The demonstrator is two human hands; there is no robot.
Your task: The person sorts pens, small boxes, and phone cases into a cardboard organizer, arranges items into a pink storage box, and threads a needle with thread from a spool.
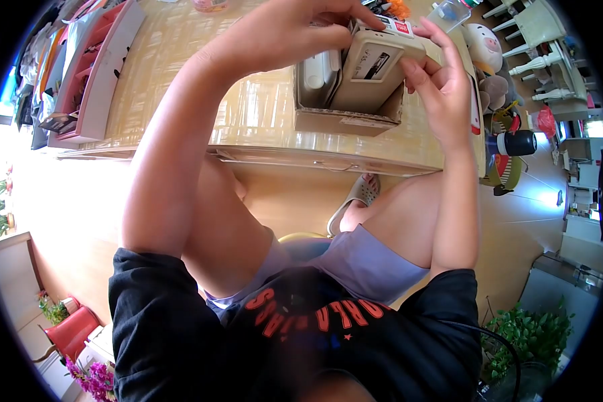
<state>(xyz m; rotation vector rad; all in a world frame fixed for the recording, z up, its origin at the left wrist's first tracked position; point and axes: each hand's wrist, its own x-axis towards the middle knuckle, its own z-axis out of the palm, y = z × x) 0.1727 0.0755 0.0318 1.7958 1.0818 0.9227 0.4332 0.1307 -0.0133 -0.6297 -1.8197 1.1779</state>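
Observation:
A small cardboard box stands on the table near its front edge. Inside it, a beige box-shaped case with a dark label window leans upright, next to a white plastic item on the left. A red-and-white sticker shows at the case's top edge. My left hand reaches over the white item, its bent fingers gripping the case's upper left edge. Around the upper right corner of the case curl the thumb and fingers of my right hand. Some fingertips are hidden behind the case.
The glossy table has a pink-and-white organizer at its left. A clear bottle and something orange lie at the back. Beyond the right edge are plush toys, a black-capped bottle and white stools.

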